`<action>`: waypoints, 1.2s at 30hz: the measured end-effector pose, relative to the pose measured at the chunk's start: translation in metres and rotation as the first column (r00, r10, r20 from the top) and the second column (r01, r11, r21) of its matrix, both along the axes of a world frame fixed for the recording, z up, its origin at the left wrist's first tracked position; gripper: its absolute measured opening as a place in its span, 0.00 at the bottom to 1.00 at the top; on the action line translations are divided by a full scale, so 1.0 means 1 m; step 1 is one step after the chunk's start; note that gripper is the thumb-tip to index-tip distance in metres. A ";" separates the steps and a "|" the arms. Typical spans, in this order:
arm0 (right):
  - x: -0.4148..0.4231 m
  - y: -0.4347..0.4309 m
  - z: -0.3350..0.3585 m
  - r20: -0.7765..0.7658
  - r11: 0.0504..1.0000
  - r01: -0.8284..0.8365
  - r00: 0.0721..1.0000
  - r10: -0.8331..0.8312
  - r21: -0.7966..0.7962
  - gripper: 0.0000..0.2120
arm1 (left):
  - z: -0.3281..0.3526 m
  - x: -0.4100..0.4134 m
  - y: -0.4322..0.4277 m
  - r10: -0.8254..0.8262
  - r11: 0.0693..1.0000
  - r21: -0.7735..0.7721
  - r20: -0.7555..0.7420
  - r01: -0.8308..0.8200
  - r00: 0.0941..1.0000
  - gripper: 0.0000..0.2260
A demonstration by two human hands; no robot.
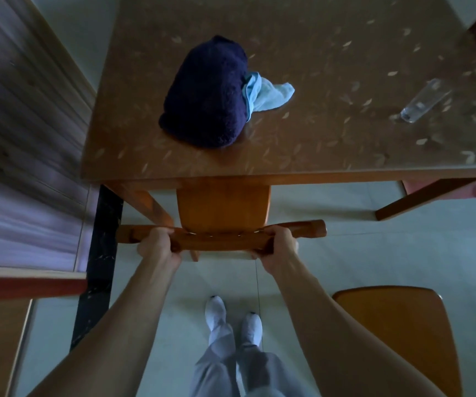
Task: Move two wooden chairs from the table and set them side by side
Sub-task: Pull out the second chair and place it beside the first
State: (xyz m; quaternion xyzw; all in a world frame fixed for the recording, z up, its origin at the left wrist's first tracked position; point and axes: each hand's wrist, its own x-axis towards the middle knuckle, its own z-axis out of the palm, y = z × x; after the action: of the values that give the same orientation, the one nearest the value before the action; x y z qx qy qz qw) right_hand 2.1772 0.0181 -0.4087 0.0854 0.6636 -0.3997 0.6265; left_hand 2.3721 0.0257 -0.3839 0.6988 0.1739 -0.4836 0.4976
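Observation:
A wooden chair [222, 209] stands tucked under the near edge of the brown table [317, 156], its seat partly hidden beneath the tabletop. My left hand [158, 245] grips the left part of the chair's top back rail. My right hand [278, 247] grips the right part of the same rail. A second wooden chair [397, 325] stands on the floor at the lower right, away from the table, with only its seat in view behind my right forearm.
On the table lie a dark blue towel [211, 93], a light blue cloth [268, 94] and a clear glass [423, 101] on its side. A wooden wall and door frame [30, 138] run along the left. My feet [234, 319] stand on pale floor tiles.

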 end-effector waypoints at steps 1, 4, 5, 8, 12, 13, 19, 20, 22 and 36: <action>0.001 0.001 0.000 0.005 1.000 0.003 1.000 -0.003 -0.012 0.05 | -0.001 0.001 0.000 -0.009 1.000 -0.003 0.008 0.009 1.000 0.15; 0.002 0.004 0.000 -0.008 1.000 0.014 1.000 -0.014 -0.019 0.05 | -0.006 0.004 0.006 -0.051 0.999 -0.005 0.021 0.051 0.998 0.12; 0.003 0.006 0.000 -0.012 1.000 0.006 1.000 -0.006 -0.021 0.05 | -0.007 0.005 0.007 -0.062 0.998 -0.008 0.026 0.063 0.998 0.12; 0.001 0.009 -0.001 -0.004 0.998 0.021 1.000 -0.021 -0.059 0.07 | -0.012 0.009 0.009 -0.082 0.996 -0.016 0.021 0.083 0.996 0.12; 0.000 0.021 -0.001 -0.002 0.995 0.046 0.999 -0.046 -0.085 0.14 | -0.010 0.010 0.023 -0.103 0.993 -0.051 -0.011 0.103 0.995 0.08; 0.000 0.028 -0.001 -0.010 0.995 0.050 0.999 -0.052 -0.090 0.15 | -0.010 0.009 0.031 -0.105 0.993 -0.057 -0.014 0.104 0.994 0.08; -0.007 0.083 0.006 0.042 0.993 0.091 0.995 -0.088 -0.081 0.18 | 0.005 0.003 0.082 -0.083 0.990 -0.111 -0.001 0.082 0.997 0.10; -0.007 0.095 0.010 0.051 0.992 0.096 0.994 -0.092 -0.081 0.20 | 0.007 0.002 0.093 -0.095 0.990 -0.108 0.007 0.095 0.995 0.10; -0.010 0.121 0.018 0.045 0.989 0.121 0.992 -0.118 -0.079 0.25 | 0.011 0.000 0.118 -0.117 0.986 -0.117 0.017 0.118 0.993 0.08; -0.092 0.301 0.050 0.066 0.982 0.152 0.987 -0.146 -0.114 0.15 | 0.025 -0.084 0.299 -0.152 0.973 -0.176 0.015 0.152 0.988 0.12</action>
State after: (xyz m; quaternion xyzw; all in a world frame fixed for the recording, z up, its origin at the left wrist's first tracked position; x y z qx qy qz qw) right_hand 2.0857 0.3193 -0.3587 0.1089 0.6124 -0.4814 0.6175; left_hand 2.2879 0.3244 -0.3594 0.6635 0.0759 -0.5332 0.5192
